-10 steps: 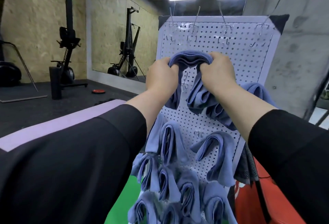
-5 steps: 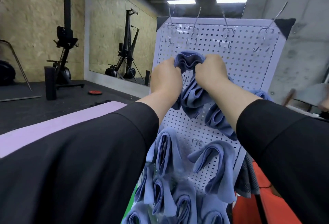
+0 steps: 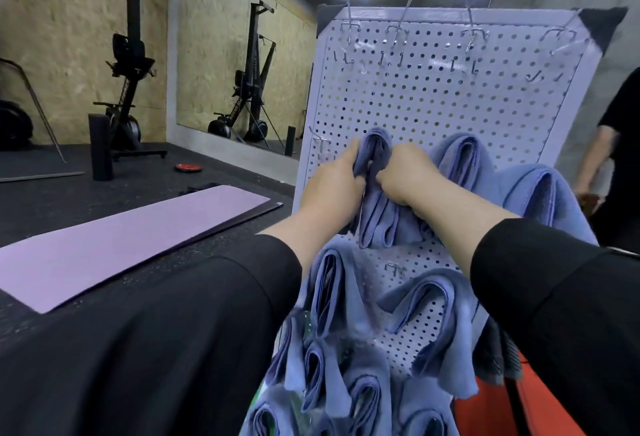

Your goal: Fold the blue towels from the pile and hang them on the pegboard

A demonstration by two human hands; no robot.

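Fingers of L hand & R hand both pinching folded blue cloth towel against white perforated metal pegboard, mid-board, so hanging step's on, next move likely seating its fold over a hook w/ care.

Gym, exercise bike, wall mirror, purple mat

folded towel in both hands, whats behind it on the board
Behind the folded towel, held by the left hand and right hand, only perforated pegboard shows. Any hook there is covered by cloth and hands.
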